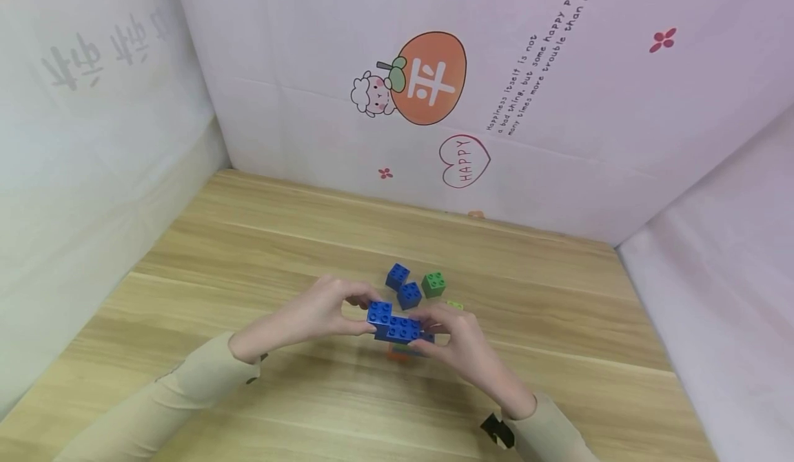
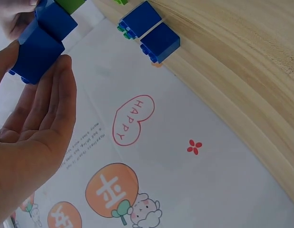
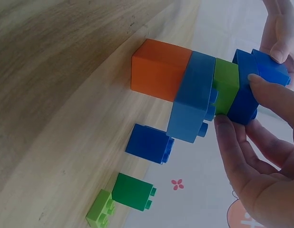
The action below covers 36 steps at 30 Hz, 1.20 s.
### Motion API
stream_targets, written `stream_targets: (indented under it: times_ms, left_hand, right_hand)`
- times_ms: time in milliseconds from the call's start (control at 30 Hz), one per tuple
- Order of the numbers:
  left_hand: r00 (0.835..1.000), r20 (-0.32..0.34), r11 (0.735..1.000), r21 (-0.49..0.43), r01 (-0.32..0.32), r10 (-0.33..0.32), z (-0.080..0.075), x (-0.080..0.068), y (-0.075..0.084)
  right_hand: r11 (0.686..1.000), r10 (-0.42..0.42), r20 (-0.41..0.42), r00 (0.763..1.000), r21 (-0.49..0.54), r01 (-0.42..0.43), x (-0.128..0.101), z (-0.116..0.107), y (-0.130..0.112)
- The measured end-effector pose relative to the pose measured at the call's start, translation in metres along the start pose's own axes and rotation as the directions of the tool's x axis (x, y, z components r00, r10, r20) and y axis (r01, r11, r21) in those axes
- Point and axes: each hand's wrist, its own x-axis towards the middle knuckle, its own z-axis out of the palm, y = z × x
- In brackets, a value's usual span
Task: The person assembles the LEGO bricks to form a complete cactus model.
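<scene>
**Both hands on a stacked brick tower**

Left hand (image 1: 310, 317) and right hand (image 1: 462, 345) meet over the middle of the wooden table (image 1: 248, 241), each with its fingers closed on the top of a brick tower (image 3: 204, 90). The left hand's fingers (image 2: 52, 95) lie nearly straight against the side of the top dark blue brick (image 1: 397, 324), with the thumb on the other side in the head view, so it pinches the brick lightly. The right hand's fingertips (image 3: 266, 92) curl around the same dark blue brick from the opposite side.

In the right wrist view the tower reads, from the table upward: an orange brick (image 3: 159, 69) standing on the wood, a lighter blue brick (image 3: 192, 97), a green brick (image 3: 227, 85), then the dark blue top.

Just beyond the hands, 2 loose blue bricks (image 1: 403, 286) sit touching each other, with a green brick (image 1: 433, 283) beside them and a small lime-green piece (image 1: 455, 305) near it. Behind the table stands a printed backdrop (image 1: 434, 83) with cartoon fruit.
</scene>
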Motion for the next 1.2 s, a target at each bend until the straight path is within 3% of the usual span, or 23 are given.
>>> stream_targets:
  times_ms: [867, 1200]
  left_hand:
    - [0.998, -0.031, 0.996, -0.077, 0.049, -0.051, 0.0085, -0.0019, -0.0062]
    - [0.999, -0.045, 0.999, -0.03, -0.021, 0.02, 0.0085, -0.0008, -0.0044]
  right_hand:
    - [0.998, 0.038, -0.017, 0.999, 0.044, -0.037, -0.0007, 0.0006, 0.0035]
    - [0.999, 0.034, -0.028, 0.999, 0.033, -0.033, 0.0012, 0.003, 0.0039]
